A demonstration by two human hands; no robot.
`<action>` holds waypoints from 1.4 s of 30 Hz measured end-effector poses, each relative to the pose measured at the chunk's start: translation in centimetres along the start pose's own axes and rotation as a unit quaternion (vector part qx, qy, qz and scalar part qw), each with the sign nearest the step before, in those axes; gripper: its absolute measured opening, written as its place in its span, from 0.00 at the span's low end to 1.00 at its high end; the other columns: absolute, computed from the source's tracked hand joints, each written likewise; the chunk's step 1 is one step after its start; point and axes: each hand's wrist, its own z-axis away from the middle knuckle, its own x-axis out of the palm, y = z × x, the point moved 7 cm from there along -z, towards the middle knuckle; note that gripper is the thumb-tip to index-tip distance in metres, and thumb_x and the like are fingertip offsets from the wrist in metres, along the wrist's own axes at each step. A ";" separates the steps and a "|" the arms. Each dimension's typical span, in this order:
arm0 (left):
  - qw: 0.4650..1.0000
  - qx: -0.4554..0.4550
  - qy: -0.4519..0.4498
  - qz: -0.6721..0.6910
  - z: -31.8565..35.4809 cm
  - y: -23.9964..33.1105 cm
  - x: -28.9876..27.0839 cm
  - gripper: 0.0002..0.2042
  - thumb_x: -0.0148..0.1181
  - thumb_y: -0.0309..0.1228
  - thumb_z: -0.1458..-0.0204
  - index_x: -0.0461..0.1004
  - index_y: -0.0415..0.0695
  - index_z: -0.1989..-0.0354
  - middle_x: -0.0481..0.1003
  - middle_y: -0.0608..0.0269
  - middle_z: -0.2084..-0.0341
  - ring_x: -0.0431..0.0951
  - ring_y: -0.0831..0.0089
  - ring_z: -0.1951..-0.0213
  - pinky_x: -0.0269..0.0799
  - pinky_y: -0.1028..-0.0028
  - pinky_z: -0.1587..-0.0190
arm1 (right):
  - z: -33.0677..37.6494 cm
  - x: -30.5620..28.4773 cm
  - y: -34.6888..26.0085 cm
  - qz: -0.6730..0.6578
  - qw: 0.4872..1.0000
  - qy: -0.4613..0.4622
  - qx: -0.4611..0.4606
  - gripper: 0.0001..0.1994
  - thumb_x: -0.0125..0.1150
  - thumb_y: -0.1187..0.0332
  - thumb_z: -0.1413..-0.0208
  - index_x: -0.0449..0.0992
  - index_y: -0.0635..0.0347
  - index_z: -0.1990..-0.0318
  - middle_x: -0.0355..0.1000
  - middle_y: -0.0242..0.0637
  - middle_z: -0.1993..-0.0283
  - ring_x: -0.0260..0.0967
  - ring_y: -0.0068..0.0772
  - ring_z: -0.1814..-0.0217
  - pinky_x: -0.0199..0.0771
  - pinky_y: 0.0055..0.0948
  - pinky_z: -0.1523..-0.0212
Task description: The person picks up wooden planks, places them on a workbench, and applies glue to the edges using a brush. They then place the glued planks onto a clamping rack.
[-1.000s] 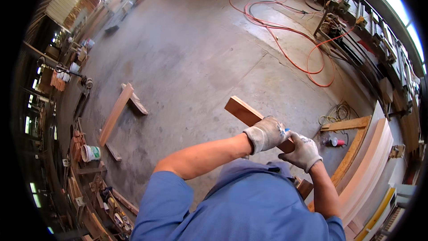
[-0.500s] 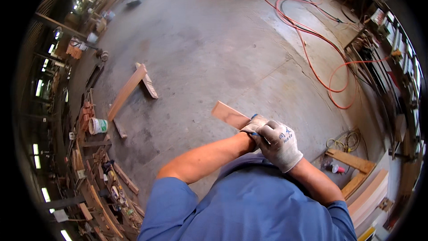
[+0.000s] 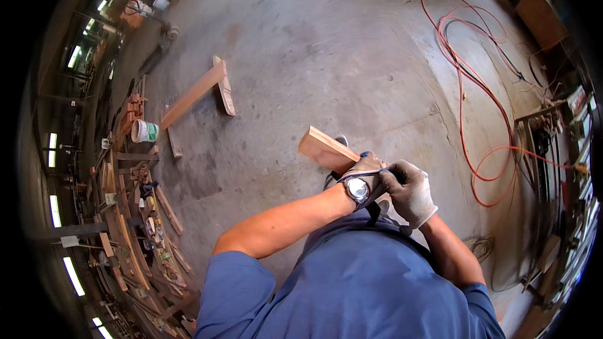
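while the concrete floor is spread below, a wooden board is held before the body, clasped by the left hand; the gloved right hand is curled against it, whether pinching anything cannot be told; on the left wrist a watch is worn.

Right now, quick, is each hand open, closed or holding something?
Left hand: closed, holding the wooden board.
Right hand: fingers curled by the left glove; grip can't be told.
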 end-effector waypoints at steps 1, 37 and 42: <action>1.000 -0.001 0.001 -0.012 -0.7 -1.4 -0.2 0.08 0.57 0.35 0.43 0.82 0.50 0.61 0.82 0.62 0.65 0.83 0.61 0.58 0.74 0.63 0.57 | -1.7 0.1 0.1 -0.001 1.000 -0.006 0.002 0.11 0.66 0.67 0.42 0.79 0.68 0.63 0.77 0.49 0.71 0.76 0.36 0.71 0.76 0.34 0.65; 0.093 -0.726 0.132 0.668 -5.2 -60.1 23.4 0.23 0.75 0.32 0.53 0.76 0.34 0.50 0.81 0.55 0.69 0.79 0.62 0.69 0.78 0.62 0.61 | -81.9 -12.3 -13.7 0.117 0.985 -0.121 0.035 0.15 0.65 0.60 0.42 0.83 0.64 0.57 0.82 0.50 0.60 0.81 0.46 0.57 0.79 0.38 0.53; 0.160 -0.690 0.081 0.701 -13.8 -60.3 18.5 0.25 0.76 0.33 0.54 0.76 0.34 0.50 0.82 0.53 0.67 0.80 0.62 0.68 0.78 0.62 0.61 | -95.6 -10.2 -20.1 0.166 0.964 -0.195 -0.076 0.16 0.67 0.58 0.43 0.83 0.63 0.57 0.81 0.51 0.58 0.81 0.48 0.54 0.79 0.40 0.52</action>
